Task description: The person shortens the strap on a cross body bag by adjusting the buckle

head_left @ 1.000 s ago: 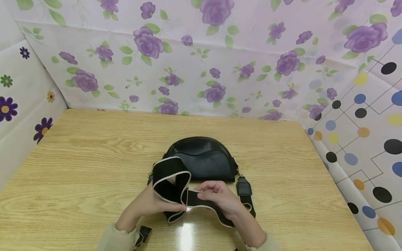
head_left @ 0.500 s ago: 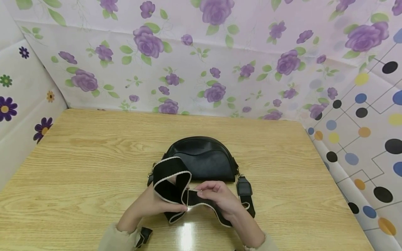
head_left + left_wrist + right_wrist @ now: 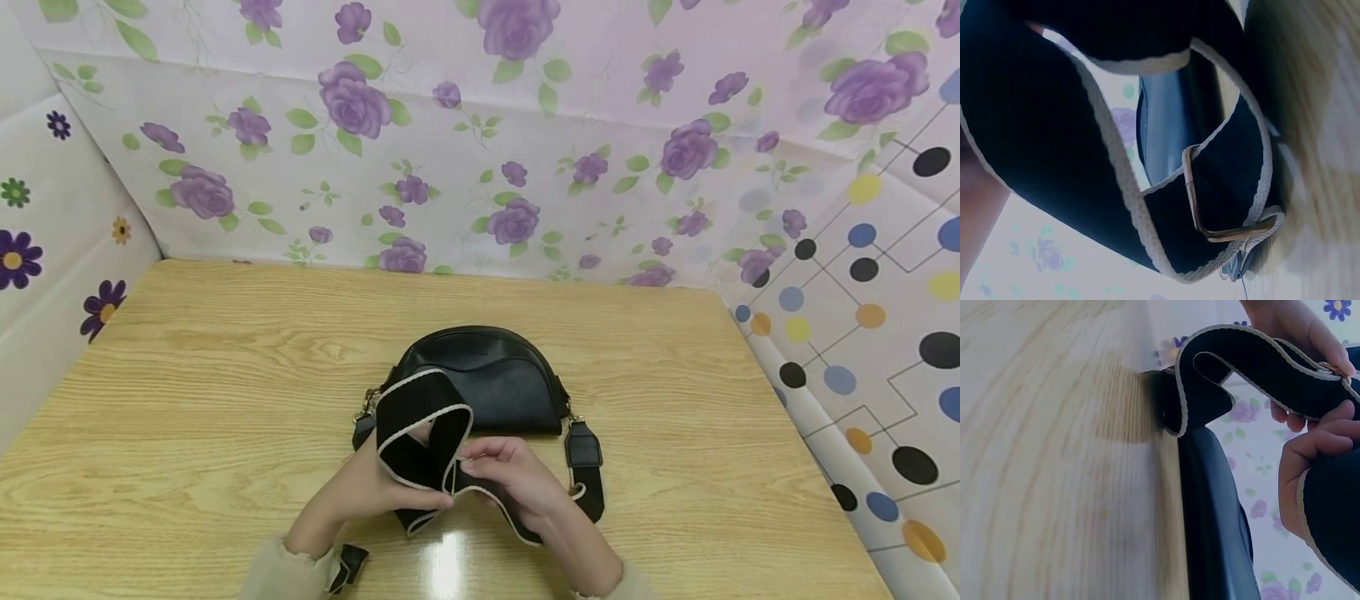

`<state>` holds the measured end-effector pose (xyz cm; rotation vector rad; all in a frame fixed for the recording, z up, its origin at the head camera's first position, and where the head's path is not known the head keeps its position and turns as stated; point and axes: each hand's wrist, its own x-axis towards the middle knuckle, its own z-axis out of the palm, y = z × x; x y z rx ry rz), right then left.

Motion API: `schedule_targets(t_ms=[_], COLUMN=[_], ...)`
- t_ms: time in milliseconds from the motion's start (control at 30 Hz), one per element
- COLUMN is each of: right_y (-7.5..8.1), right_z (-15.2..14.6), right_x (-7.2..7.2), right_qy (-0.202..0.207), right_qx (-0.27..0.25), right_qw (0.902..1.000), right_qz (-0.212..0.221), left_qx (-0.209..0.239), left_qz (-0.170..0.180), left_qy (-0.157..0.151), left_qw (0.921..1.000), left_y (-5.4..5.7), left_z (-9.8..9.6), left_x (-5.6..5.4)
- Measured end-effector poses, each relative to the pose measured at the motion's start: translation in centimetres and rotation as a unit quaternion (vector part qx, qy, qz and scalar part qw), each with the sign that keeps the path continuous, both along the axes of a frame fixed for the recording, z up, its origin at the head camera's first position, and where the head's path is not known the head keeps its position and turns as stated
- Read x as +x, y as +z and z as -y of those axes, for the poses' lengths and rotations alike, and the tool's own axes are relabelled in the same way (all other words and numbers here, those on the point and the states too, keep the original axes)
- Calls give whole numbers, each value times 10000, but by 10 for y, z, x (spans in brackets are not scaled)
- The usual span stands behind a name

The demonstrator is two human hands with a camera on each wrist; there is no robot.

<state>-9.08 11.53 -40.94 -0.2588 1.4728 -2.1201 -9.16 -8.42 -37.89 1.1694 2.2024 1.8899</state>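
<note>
A black half-moon bag lies on the table, its wide black strap with cream edging looped up in front. My left hand holds the looped strap, thumb at a gold-coloured metal buckle, which shows best in the left wrist view. Just right of the buckle, my right hand pinches the strap between thumb and fingers. In the right wrist view the left hand grips the strap by the buckle, and the right hand is close below. The loop hides some left fingers.
The strap's right leather end tab hangs from the bag's metal ring. A black leather piece lies by the left sleeve. Floral cloth backs the wooden table; patterned sheets flank it.
The strap loop and left hand have shifted slightly right. My right hand has moved a little left, its fingertips closer to the buckle. The strap's right side has drawn inward a little.
</note>
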Motion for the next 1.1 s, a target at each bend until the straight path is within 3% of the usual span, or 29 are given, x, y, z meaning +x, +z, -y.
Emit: schedule_targets(t_ms=[200,433,600,767,867,1100], right_y=[-1,1,4,5,5,4], right_z=[2,1,-3,-8,-10,-10], right_x=[1,0,-2,-3,-4,-5], right_qy=[-43,57,163,140,157,120], right_qx=[-98,166,423,751,833,773], right_qw=[9999,9998,9990,9969,9962,9964], right_qz=[-30,-54,-35,-159,-221,-340], left_qx=[25,6,-149,-197,-196,-151], left_qz=[51,-203,-43,-212,-213,-112], left_qy=[-1,7,17,42,25,61], left_qw=[10000,9998,9999,9996,9996,9998], left_y=[7,7,0,-12,-14,13], left_z=[-1,0,2,7,8,5], left_x=[2,1,-1,-6,-7,1])
